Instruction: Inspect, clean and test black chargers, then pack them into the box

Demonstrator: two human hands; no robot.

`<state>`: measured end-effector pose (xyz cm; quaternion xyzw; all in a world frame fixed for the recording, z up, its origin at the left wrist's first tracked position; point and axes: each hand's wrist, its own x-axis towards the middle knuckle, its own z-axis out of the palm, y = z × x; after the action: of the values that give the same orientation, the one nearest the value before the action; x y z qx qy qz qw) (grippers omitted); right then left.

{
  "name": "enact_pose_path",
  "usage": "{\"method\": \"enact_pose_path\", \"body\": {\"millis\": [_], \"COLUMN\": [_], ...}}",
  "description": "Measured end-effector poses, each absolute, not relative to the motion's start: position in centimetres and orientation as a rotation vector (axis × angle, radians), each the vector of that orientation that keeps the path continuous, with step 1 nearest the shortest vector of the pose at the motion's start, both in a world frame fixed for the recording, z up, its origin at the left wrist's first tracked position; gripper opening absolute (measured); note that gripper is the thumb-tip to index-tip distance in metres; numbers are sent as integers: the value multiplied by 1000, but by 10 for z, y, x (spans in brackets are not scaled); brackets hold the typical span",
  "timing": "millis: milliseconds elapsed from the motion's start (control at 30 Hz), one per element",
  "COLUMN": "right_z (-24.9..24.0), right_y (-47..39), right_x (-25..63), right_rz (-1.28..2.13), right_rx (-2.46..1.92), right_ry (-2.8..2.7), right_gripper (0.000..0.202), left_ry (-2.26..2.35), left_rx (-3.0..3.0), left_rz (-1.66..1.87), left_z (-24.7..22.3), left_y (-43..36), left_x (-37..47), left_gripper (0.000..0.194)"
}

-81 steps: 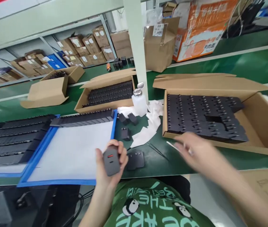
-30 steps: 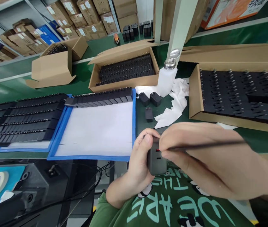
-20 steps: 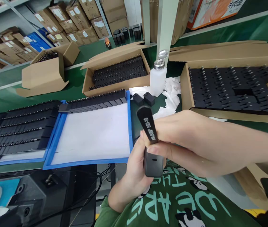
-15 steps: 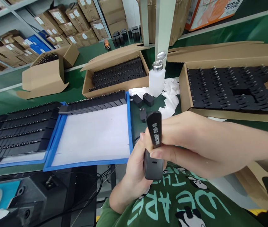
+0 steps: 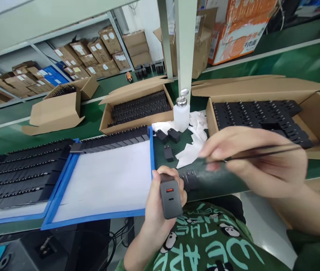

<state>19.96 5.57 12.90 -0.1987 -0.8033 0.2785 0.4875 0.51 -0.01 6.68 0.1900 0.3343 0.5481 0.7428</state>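
Observation:
My left hand point(image 5: 160, 199) is wrapped round a black power adapter point(image 5: 171, 203). Its end face points up at me and shows a slot with a red insert above a smaller dark slot. To the right, apart from the adapter, my right hand point(image 5: 261, 158) pinches a pair of thin black tweezers point(image 5: 241, 155), blurred by motion, with the tips pointing left. Beside my left hand, partly covered by it, lie more black adapters point(image 5: 190, 180) with metal prongs. Several loose black adapters point(image 5: 173, 135) sit farther back, near crumpled white wipes point(image 5: 193, 145).
A white pump bottle point(image 5: 181, 114) stands by the post point(image 5: 186, 45). An open carton point(image 5: 318, 113) of adapters is at the right, another carton point(image 5: 137, 122) behind. Left of my hands lies a blue-edged white tray point(image 5: 106, 177) with a row of adapters at its back.
My right hand has moved right, taking the tweezers off the adapter. A red insert now shows in the slot that was covered before. The view has tilted upward.

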Motion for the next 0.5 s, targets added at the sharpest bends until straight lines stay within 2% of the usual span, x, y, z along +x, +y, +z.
{"method": "enact_pose_path", "body": {"millis": [100, 200, 267, 400, 500], "right_z": [74, 7, -20, -13, -1], "right_y": [51, 55, 56, 31, 13], "right_x": [233, 258, 264, 251, 228], "right_rz": [407, 452, 509, 608, 732], "right_rx": [-782, -968, -1011, -1137, -1148], "right_ry": [-2027, -2062, -2049, -1939, -1919], "right_gripper": [28, 38, 46, 49, 52], "left_ry": [683, 686, 693, 754, 913], "left_rx": [410, 402, 410, 622, 1095], "left_rz": [1218, 1235, 1227, 1320, 1485], "left_z": [68, 68, 68, 64, 51], "left_y": [7, 13, 18, 20, 16], "left_x": [3, 9, 19, 46, 55], "left_gripper": [43, 42, 41, 48, 54]}}
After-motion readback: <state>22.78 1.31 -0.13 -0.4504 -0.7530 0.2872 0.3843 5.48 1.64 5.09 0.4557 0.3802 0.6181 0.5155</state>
